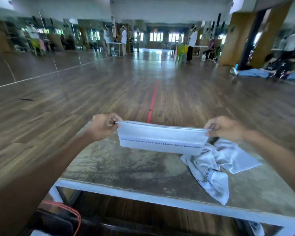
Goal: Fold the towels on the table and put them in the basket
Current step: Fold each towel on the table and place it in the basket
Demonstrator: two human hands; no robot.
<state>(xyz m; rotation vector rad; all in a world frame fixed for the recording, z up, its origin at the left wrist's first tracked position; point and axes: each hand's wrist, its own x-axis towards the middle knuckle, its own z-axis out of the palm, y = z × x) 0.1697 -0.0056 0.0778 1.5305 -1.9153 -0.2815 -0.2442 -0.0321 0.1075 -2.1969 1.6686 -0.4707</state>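
Observation:
A white towel [160, 138] with a dark checked stripe hangs folded in the air above the worn table [119, 167]. My left hand [103, 126] pinches its top left corner and my right hand [224, 127] pinches its top right corner, so the towel is stretched between them. A second white towel [213, 169] lies crumpled on the right part of the table, just under and behind the held towel's right end. No basket is clearly in view.
The table's pale front edge [143, 193] runs across the lower view. Below it at the left lie a dark bag and an orange cord [71, 212]. Beyond the table stretches wooden floor with a red line [152, 103]; people stand and sit far off.

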